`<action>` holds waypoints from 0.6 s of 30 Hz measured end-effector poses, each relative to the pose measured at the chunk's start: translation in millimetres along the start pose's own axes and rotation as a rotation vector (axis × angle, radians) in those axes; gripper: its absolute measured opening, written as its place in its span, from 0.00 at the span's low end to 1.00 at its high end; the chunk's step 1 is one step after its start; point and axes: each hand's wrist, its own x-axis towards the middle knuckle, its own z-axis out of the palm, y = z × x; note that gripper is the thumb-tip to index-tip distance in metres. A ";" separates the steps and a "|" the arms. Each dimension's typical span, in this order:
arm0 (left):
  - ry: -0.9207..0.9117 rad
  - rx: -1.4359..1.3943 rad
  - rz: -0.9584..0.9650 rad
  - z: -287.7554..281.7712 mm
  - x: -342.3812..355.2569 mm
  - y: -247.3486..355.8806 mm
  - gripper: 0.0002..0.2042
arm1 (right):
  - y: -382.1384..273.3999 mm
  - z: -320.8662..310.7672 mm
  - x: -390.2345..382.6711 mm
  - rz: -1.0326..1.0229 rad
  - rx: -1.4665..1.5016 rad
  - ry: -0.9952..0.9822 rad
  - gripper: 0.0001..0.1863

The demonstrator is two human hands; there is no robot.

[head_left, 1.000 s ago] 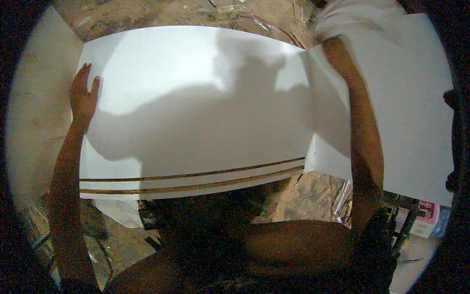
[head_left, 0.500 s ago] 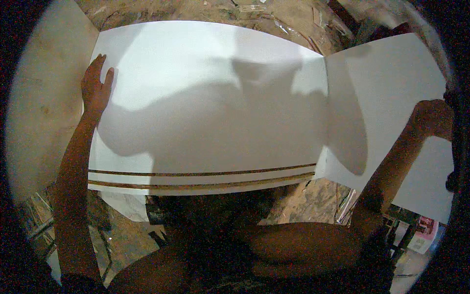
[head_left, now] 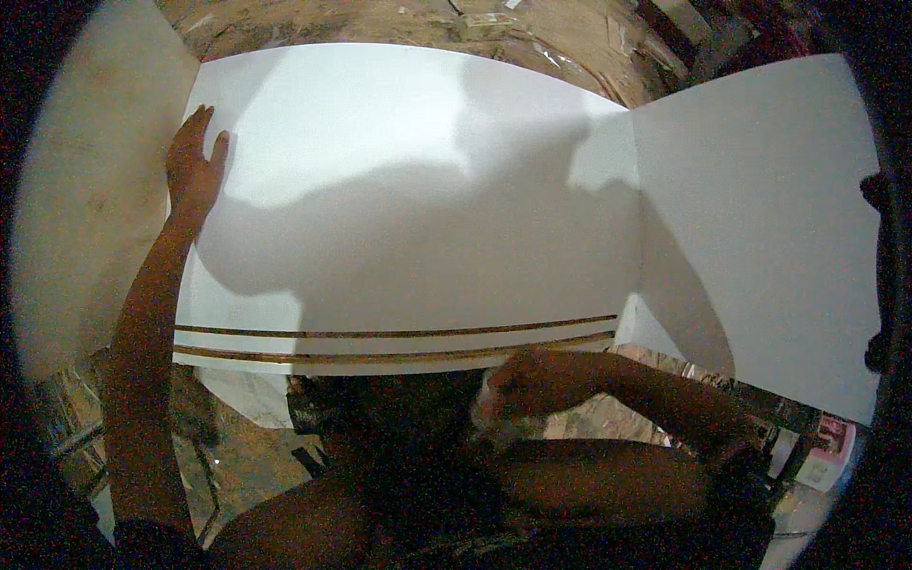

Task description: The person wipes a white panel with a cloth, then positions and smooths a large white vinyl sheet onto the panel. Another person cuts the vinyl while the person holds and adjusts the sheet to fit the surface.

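A wide white panel (head_left: pixel 399 256) stretches in front of me, with two dark grooves (head_left: pixel 399 332) running along its near edge. My left hand (head_left: pixel 195 166) lies against its left edge, fingers stretched and thumb apart, where the panel meets a beige side board (head_left: pixel 95 190). At the panel's near edge, right of the middle, my right hand (head_left: pixel 527 385) is curled and dim. A pale, blurred patch (head_left: pixel 486 408) shows by its fingers; what it is I cannot make out. A second white panel (head_left: pixel 760 209) joins at the right.
Scraps litter the brown floor (head_left: pixel 380 21) beyond the panels. Dark objects (head_left: pixel 693 38) lie at the far right. A pink and white printed package (head_left: pixel 831 451) sits near the lower right. Thin strips and debris (head_left: pixel 76 418) lie at the lower left. My shadow covers much of the panel.
My right hand has come away from the right-hand panel, moving left and toward me to the wide panel's near edge. My left hand has stayed in place.
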 end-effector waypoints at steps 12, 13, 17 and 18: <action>-0.018 -0.005 -0.003 -0.6 -6.1 -4.3 0.25 | 79.5 -44.8 -3.3 0.657 0.204 0.534 0.12; -0.010 -0.012 0.001 -1.1 -5.3 -3.0 0.25 | 101.2 -55.3 -5.5 0.694 0.099 0.622 0.12; 0.024 -0.006 0.031 -1.6 -8.0 0.0 0.25 | 145.9 -72.2 -18.5 0.719 -0.267 0.778 0.31; 0.009 -0.009 0.012 -1.6 -9.1 0.1 0.25 | 143.8 -64.3 -20.1 0.728 -0.333 0.603 0.34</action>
